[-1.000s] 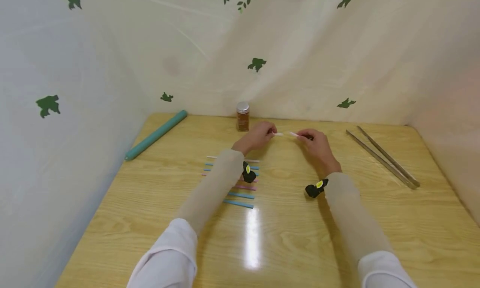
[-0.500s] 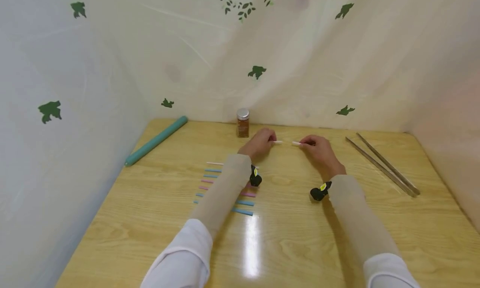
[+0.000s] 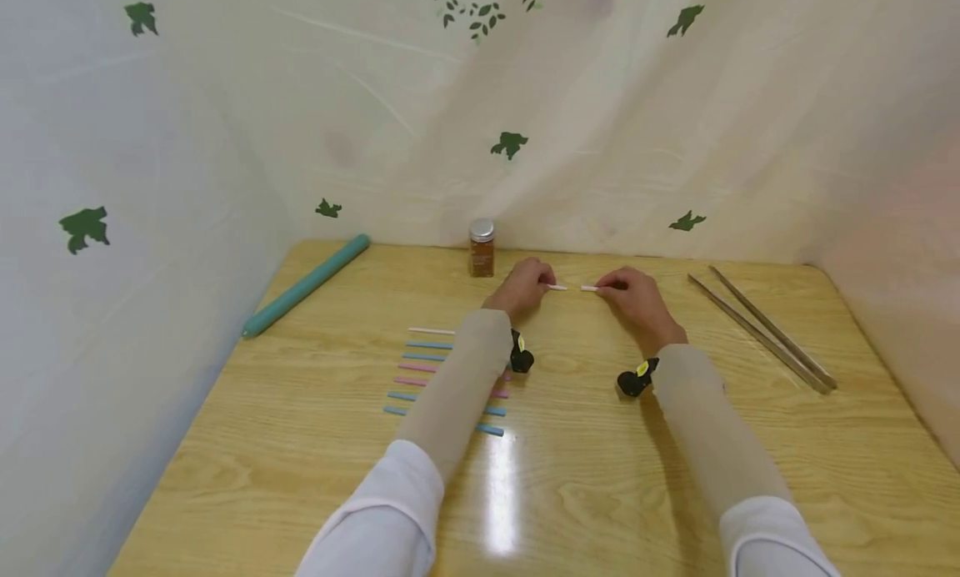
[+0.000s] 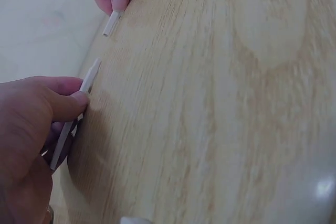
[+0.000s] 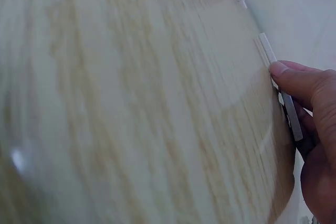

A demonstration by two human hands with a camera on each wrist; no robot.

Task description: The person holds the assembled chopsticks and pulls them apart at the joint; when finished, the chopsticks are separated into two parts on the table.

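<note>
Near the back of the table, my left hand (image 3: pixel 525 285) pinches a thin white stick (image 4: pixel 90 77) between thumb and fingers. Its free end narrows to a slimmer tip. Opposite, my right hand (image 3: pixel 633 300) pinches another thin white stick (image 5: pixel 266 46), whose free end looks blunt. The two ends point at each other with a small gap between them. Each stick's rear part runs back under the palm, as the wrist views show. Left of my hands, a row of thin blue, pink and white sticks (image 3: pixel 429 344) lies on the table, partly hidden by my left forearm.
A jar (image 3: pixel 482 248) with a silver lid and reddish-brown contents stands at the back, left of my left hand. A green roller-like rod (image 3: pixel 306 286) lies at the far left. Long metal tongs (image 3: pixel 763 328) lie on the right. Patterned cloth (image 3: pixel 585 185) hangs behind the wooden table (image 3: pixel 585 477).
My left forearm has swung right, uncovering the left ends of the coloured sticks. The right-hand stick now lies more level. A small gap still separates the tips. The head view has shifted slightly.
</note>
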